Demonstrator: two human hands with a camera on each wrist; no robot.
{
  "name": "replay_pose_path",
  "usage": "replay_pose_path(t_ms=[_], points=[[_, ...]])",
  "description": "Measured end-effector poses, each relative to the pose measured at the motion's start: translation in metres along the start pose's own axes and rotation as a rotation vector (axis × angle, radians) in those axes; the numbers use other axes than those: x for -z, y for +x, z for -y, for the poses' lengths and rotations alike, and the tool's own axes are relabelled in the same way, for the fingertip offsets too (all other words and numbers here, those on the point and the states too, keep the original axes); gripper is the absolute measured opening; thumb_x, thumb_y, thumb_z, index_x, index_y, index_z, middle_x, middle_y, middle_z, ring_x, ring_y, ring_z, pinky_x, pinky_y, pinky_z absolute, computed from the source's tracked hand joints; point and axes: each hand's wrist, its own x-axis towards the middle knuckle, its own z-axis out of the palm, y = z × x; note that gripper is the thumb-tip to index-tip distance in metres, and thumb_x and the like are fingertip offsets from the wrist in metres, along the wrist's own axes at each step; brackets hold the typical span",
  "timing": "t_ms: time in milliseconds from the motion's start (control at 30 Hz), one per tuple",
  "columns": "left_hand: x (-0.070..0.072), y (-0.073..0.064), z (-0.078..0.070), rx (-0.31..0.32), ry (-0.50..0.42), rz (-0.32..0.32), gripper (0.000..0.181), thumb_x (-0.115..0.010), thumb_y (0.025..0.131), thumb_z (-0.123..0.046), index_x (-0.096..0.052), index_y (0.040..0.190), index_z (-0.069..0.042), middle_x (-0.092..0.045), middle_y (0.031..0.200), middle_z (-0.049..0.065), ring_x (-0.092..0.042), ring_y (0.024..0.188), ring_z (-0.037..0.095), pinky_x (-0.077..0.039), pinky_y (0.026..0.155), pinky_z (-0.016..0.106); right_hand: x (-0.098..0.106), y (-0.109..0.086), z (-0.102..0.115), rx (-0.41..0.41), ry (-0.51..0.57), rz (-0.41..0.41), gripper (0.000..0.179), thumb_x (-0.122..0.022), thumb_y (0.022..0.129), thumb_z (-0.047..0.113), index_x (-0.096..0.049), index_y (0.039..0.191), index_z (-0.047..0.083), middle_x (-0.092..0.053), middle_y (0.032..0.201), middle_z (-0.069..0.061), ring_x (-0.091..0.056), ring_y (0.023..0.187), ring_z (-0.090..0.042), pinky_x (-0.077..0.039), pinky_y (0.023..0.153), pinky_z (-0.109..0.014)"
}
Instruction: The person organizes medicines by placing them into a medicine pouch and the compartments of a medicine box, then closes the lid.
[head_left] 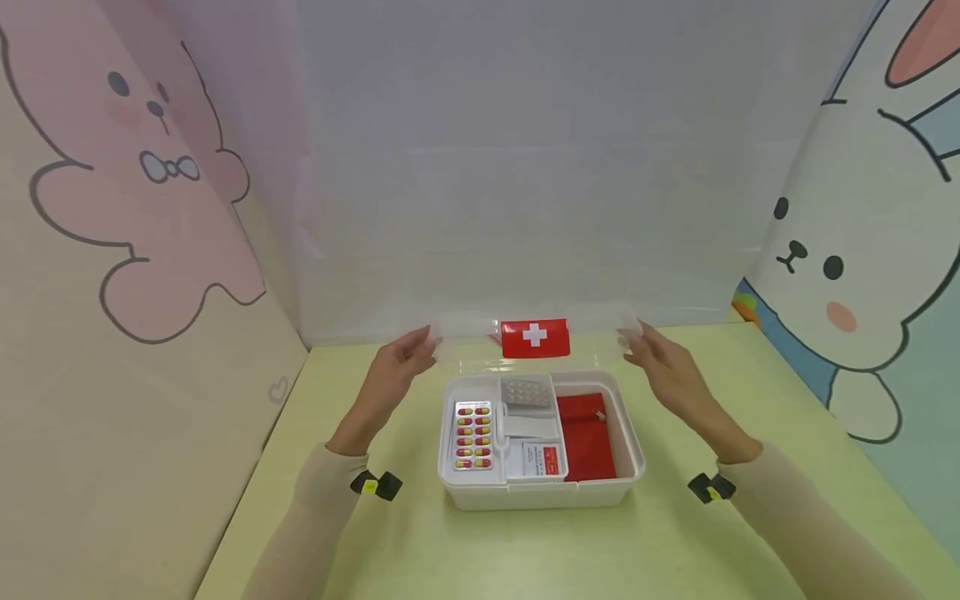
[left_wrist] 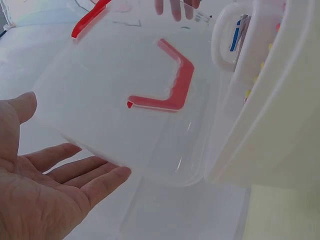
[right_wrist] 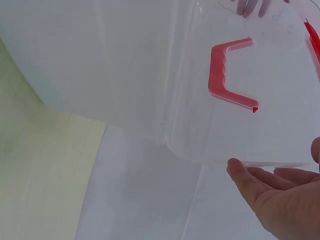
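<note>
A clear lid [left_wrist: 100, 75] with a red handle [left_wrist: 172, 90] stands raised behind the white box [head_left: 540, 498]. A red piece with a white cross [head_left: 535, 338] shows at its edge in the head view. My left hand [head_left: 403, 367] is at the lid's left side; its extended fingers touch the edge in the left wrist view, the thumb well apart from them. On the opposite side my right hand [head_left: 667, 371] has its fingertips against the lid's edge [right_wrist: 280, 162]. Inside the box are a capsule blister pack [head_left: 473, 435] and a red zippered pouch [head_left: 587, 437].
Beside the capsules, a white tray holds another blister pack [head_left: 527, 393] and a small red-and-white packet [head_left: 538, 460]. The box sits on a pale yellow-green table [head_left: 540, 554]. Walls with cartoon animals [head_left: 161, 175] border it left and right, with a plain sheet [head_left: 525, 167] behind.
</note>
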Motion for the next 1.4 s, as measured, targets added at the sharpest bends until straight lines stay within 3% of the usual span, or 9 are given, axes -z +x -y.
replay_pose_path(t_ms=[300, 467, 700, 800, 933, 1033, 1200, 1267, 1400], points=[[-0.005, -0.018, 0.005, -0.057, 0.055, -0.023, 0.065, -0.054, 0.098, -0.048, -0.040, 0.150, -0.012, -0.043, 0.153, 0.012, -0.047, 0.138, 0.033, -0.039, 0.110, 0.053, -0.002, -0.021, 0.005, 0.061, 0.026, 0.028, 0.058, -0.033, 0.107, 0.031, -0.019, 0.155, 0.002, -0.036, 0.152, -0.029, -0.049, 0.129, -0.049, -0.033, 0.108, -0.062], [-0.010, -0.027, 0.008, -0.073, 0.056, -0.013, 0.060, -0.056, 0.099, -0.041, -0.040, 0.150, -0.014, -0.044, 0.153, 0.010, -0.042, 0.141, 0.033, -0.041, 0.107, 0.051, -0.005, -0.029, 0.004, 0.087, 0.029, -0.013, 0.055, -0.036, 0.107, 0.027, -0.024, 0.155, 0.003, -0.047, 0.144, -0.029, -0.054, 0.124, -0.046, -0.039, 0.103, -0.062], [-0.018, -0.042, 0.012, -0.160, -0.069, 0.052, 0.058, -0.057, 0.100, -0.029, -0.035, 0.152, -0.015, -0.039, 0.156, 0.008, -0.041, 0.142, 0.030, -0.042, 0.107, 0.047, -0.009, -0.037, -0.002, 0.161, -0.006, -0.061, 0.052, -0.044, 0.104, 0.018, -0.032, 0.154, 0.013, -0.064, 0.125, -0.019, -0.060, 0.100, -0.002, -0.047, 0.085, -0.020], [-0.021, -0.047, 0.013, -0.178, -0.076, 0.058, 0.059, -0.057, 0.100, -0.027, -0.033, 0.153, -0.016, -0.037, 0.157, 0.009, -0.041, 0.142, 0.031, -0.042, 0.106, 0.047, -0.012, -0.041, -0.004, 0.163, 0.011, -0.050, 0.053, -0.046, 0.103, 0.016, -0.031, 0.154, 0.012, -0.060, 0.133, -0.019, -0.064, 0.109, -0.017, -0.045, 0.088, -0.015], [-0.024, -0.053, 0.015, -0.171, -0.025, 0.033, 0.063, -0.061, 0.098, -0.024, -0.033, 0.153, -0.014, -0.038, 0.157, 0.011, -0.040, 0.142, 0.032, -0.040, 0.108, 0.043, -0.015, -0.048, -0.007, 0.166, 0.005, -0.034, 0.057, -0.049, 0.102, 0.014, -0.028, 0.154, 0.007, -0.050, 0.144, -0.022, -0.054, 0.125, -0.044, -0.048, 0.099, -0.034], [-0.025, -0.057, 0.016, -0.148, 0.012, 0.012, 0.066, -0.065, 0.095, -0.024, -0.034, 0.152, -0.014, -0.036, 0.158, 0.010, -0.036, 0.144, 0.031, -0.035, 0.111, 0.039, -0.017, -0.053, -0.010, 0.191, -0.015, -0.034, 0.061, -0.053, 0.099, 0.012, -0.027, 0.155, 0.008, -0.047, 0.147, -0.023, -0.048, 0.130, -0.045, -0.044, 0.102, -0.040], [-0.029, -0.066, 0.018, -0.132, 0.033, 0.001, 0.070, -0.069, 0.092, -0.018, -0.034, 0.152, -0.012, -0.034, 0.159, 0.010, -0.034, 0.146, 0.030, -0.032, 0.113, 0.035, -0.020, -0.059, -0.018, 0.255, -0.015, -0.035, 0.067, -0.060, 0.095, 0.008, -0.029, 0.155, 0.013, -0.047, 0.148, -0.021, -0.042, 0.137, -0.001, -0.031, 0.100, -0.008], [-0.031, -0.070, 0.019, -0.139, 0.029, -0.001, 0.071, -0.070, 0.091, -0.017, -0.034, 0.152, -0.011, -0.034, 0.159, 0.010, -0.033, 0.146, 0.028, -0.032, 0.112, 0.032, -0.021, -0.063, -0.021, 0.266, -0.019, -0.039, 0.069, -0.061, 0.094, 0.007, -0.029, 0.155, 0.015, -0.047, 0.148, -0.020, -0.035, 0.131, 0.015, -0.030, 0.098, -0.006], [-0.035, -0.077, 0.023, -0.164, -0.011, -0.001, 0.073, -0.071, 0.090, -0.018, -0.034, 0.152, -0.011, -0.034, 0.159, 0.010, -0.032, 0.147, 0.027, -0.031, 0.112, 0.029, -0.026, -0.069, -0.025, 0.261, -0.051, -0.058, 0.073, -0.064, 0.092, 0.006, -0.029, 0.155, 0.017, -0.050, 0.146, -0.017, -0.033, 0.127, 0.021, -0.034, 0.098, -0.011]])
